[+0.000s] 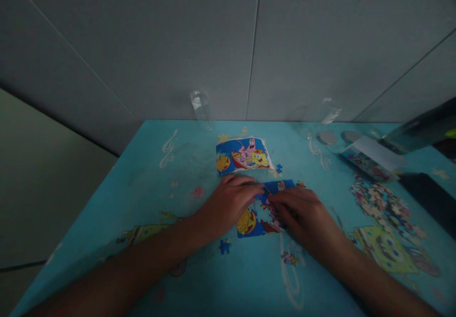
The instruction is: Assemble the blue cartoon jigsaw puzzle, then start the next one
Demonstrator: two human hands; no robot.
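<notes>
Grey wall panels behind, turquoise cartoon-print table (149, 174) underneath, lighting dim. Both my hands are down on the partly built jigsaw (261, 212) at table centre.

Left hand (228, 203): palm down, fingers loosely curled, tips resting on the jigsaw's upper left edge. Not gripping anything I can make out, more like pinning the assembly flat.

Right hand (302, 212): palm down over the jigsaw's right half, fingertips pointing left toward the left hand's. Thumb and forefinger look pinched close together where the two hands meet, possibly on a small piece, but it's too dark and too small to confirm. Can't tell if anything is actually held.

Key geometry: the hands meet fingertip to fingertip at the top edge of the blue assembled section, near its middle. Assembly's long axis runs roughly left-right; the visible finished part sits below and between the hands. Right hand covers more of it, and both are in contact.

Around it:
- Reference picture (244, 155) lies flat just beyond the jigsaw, apart from it, same artwork.
- One loose blue piece (279, 168) beside the picture's lower right corner.
- Another loose blue piece (224, 246) on the table below the left wrist, near the jigsaw's lower left corner.
- Pile of unsorted pieces (386, 205) well off to the right, closer to the right hand.
- Puzzle box (370, 158) beyond that pile.
- Clear tube (201, 105) upright at the far table edge.
</notes>
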